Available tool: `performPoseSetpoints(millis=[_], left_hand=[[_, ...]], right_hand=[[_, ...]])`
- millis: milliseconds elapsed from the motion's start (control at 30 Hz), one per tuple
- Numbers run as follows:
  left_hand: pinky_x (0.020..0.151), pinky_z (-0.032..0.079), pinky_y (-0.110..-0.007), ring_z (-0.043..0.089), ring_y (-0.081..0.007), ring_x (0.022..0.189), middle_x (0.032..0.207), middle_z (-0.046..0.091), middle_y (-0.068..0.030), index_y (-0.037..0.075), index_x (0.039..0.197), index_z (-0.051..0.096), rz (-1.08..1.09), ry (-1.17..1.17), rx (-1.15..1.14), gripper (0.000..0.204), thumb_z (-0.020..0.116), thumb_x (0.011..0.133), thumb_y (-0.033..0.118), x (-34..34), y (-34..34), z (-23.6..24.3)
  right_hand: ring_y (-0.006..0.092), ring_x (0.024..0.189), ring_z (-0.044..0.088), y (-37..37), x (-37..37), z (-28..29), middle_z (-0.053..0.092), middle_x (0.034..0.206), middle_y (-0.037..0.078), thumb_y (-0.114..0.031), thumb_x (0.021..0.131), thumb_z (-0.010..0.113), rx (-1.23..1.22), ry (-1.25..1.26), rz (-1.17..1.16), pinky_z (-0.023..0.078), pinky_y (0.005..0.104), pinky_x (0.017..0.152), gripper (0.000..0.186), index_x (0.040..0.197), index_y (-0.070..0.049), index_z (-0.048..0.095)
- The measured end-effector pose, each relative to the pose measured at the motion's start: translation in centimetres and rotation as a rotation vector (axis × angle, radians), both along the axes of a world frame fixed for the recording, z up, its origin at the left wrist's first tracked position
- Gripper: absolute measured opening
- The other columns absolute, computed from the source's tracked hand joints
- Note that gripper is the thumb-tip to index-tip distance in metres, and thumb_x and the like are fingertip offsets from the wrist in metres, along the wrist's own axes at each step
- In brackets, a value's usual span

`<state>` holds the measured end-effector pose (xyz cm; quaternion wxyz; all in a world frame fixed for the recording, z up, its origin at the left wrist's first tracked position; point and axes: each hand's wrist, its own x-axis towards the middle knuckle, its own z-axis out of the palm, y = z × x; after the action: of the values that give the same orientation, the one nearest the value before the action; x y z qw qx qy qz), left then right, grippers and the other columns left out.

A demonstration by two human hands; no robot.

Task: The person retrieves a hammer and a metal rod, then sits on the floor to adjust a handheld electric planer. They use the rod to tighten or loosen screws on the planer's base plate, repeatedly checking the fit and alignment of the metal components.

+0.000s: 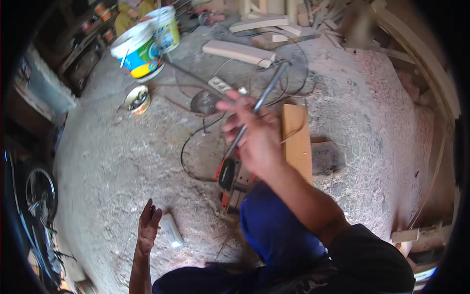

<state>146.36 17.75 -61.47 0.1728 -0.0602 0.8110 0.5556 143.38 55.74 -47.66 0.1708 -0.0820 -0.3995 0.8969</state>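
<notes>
The right hand (254, 130) holds a metal bar (270, 85), its long axis running one-to-seven o'clock. Whether the left hand (148, 228) holds anything is unclear. At ten, a tub (140, 110) contains small pieces (137, 100).

Short-sleeved black top (347, 277), its right sleeve (382, 255) at 4 o'clock ending near the elbow; a faint, pale print (311, 285) marks the cloth at 5 o'clock, by the lower edge. Deep blue trousers (276, 225) cover the knee at 5 o'clock, nearer the centre. Left hand (148, 225) and right hand (257, 132) are bare.
</notes>
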Motion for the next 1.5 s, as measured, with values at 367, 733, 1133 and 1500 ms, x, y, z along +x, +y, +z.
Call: performPoseSetpoints(millis=[367, 733, 1133, 1500], left_hand=[[0.093, 0.05, -0.033, 0.062, -0.0171, 0.104, 0.12, 0.064, -0.0084, 0.01, 0.153, 0.044, -1.058, 0.419, 0.017, 0.068, 0.073, 0.092, 0.017, -2.5, 32.5, -5.5], [0.102, 0.047, -0.041, 0.059, -0.027, 0.123, 0.131, 0.063, -0.0161, 0.006, 0.146, 0.049, -1.114, 0.37, 0.11, 0.061, 0.071, 0.092, 0.025, 8.1, 41.5, -17.3], [0.103, 0.046, -0.046, 0.057, -0.0325, 0.123, 0.131, 0.062, -0.0155, 0.005, 0.135, 0.059, -0.994, 0.581, -0.06, 0.053, 0.071, 0.091, 0.032, 5.7, 39.2, -11.6], [0.109, 0.044, -0.041, 0.058, -0.0316, 0.126, 0.137, 0.059, -0.0233, -0.006, 0.142, 0.05, -0.589, -0.105, 0.045, 0.097, 0.085, 0.075, 0.055, -9.8, 26.5, -9.9]], right_hand=[[0.0045, 0.07, 0.053, -3.0, 3.4, 1.3, 0.056, 0.08, -0.003, -0.024, 0.109, 0.055, 0.167, 0.234, -0.015, 0.047, 0.0222, 0.059, 0.027, 0.129, -0.009, 0.065], [0.005, 0.069, 0.054, 3.0, 6.3, 1.7, 0.06, 0.078, -0.001, -0.026, 0.111, 0.051, 0.468, 0.174, -0.128, 0.044, 0.0206, 0.06, 0.031, 0.125, -0.004, 0.067], [0.0046, 0.07, 0.056, 5.1, 5.8, 0.1, 0.07, 0.113, 0.013, -0.026, 0.11, 0.052, 0.545, 0.181, -0.161, 0.045, 0.0204, 0.058, 0.031, 0.126, -0.002, 0.064], [0.0055, 0.066, 0.056, 7.8, 5.1, -2.0, 0.07, 0.113, 0.013, -0.026, 0.11, 0.053, 0.461, 0.095, -0.231, 0.044, 0.0212, 0.053, 0.032, 0.127, -0.001, 0.064]])
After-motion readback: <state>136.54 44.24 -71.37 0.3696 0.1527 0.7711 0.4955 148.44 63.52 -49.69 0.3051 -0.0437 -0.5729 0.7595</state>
